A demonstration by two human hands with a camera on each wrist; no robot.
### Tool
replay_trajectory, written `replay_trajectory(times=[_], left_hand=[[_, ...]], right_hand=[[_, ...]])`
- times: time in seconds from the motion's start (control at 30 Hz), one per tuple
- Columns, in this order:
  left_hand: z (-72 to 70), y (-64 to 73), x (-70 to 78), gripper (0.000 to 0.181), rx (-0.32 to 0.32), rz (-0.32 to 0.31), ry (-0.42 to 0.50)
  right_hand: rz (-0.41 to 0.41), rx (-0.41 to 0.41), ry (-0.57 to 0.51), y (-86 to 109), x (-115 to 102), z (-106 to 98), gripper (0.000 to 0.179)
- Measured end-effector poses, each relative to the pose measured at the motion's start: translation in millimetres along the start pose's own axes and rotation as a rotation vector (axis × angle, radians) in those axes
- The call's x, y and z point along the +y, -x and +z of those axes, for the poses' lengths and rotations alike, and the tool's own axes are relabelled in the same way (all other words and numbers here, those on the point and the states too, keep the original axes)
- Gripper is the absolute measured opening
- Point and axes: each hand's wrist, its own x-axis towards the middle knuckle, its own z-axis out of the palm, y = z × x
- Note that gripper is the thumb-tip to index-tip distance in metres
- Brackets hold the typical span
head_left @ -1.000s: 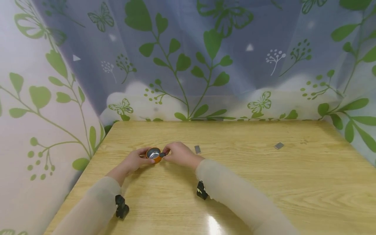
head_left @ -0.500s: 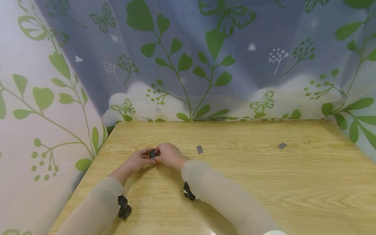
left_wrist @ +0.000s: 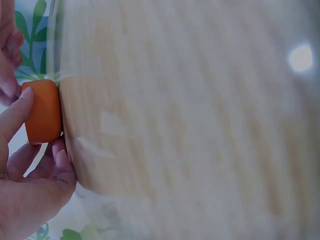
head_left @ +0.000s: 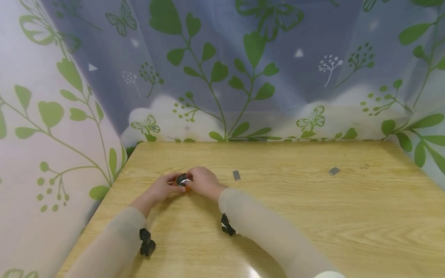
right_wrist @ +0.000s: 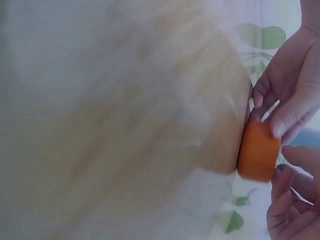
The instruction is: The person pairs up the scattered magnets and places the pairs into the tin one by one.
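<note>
My left hand [head_left: 164, 190] grips a small round orange container [left_wrist: 42, 112] by its side, thumb on the near wall and fingers round the far side. Its mouth faces up in the head view, where the dark inside [head_left: 180, 179] and a silvery patch show. My right hand [head_left: 203, 180] bends over the right part of this mouth, thumb and fingertips right at the rim. In the right wrist view its fingers [right_wrist: 285, 200] are curled beside the orange wall. I cannot tell what these fingertips hold, as the hand covers them. The container stands on or close over the table.
The wood-grain table [head_left: 278, 208] reaches back to a leaf-patterned curtain [head_left: 222, 77]. One small flat grey piece [head_left: 236, 175] lies just right of my right hand, another [head_left: 333, 171] farther right. Black wrist devices [head_left: 147, 242] sit on both sleeves.
A second ago my right hand pinched a small dark piece at the container's right rim. It moved left over the mouth, where dark filled the opening, then slightly back right; silver shows inside again.
</note>
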Motion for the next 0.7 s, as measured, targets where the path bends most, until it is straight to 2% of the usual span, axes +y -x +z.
replay_trajectory(times=[0.1,0.23,0.33,0.57,0.7], left_hand=[[-1.0,-0.7,2.1,0.062,-0.006,0.010,-0.036],[-3.1,-0.6,3.9,0.064,0.000,0.009,-0.130],[-5.8,0.1,4.6,0.065,0.008,0.011,-0.191],[-9.6,-1.9,5.5,0.073,0.014,0.005,-0.245],[-9.4,-1.9,12.9,0.075,0.082,0.060,-0.334]], right_hand=[[-0.039,0.000,-0.029,10.1,11.3,-10.2,0.026],[-0.051,-0.025,-0.038,27.2,34.3,-28.9,0.028],[-0.027,-0.049,-0.058,42.2,55.5,-46.8,0.029],[0.039,-0.057,-0.112,82.4,110.7,-86.1,0.033],[0.083,-0.039,-0.091,103.2,139.4,-103.1,0.035]])
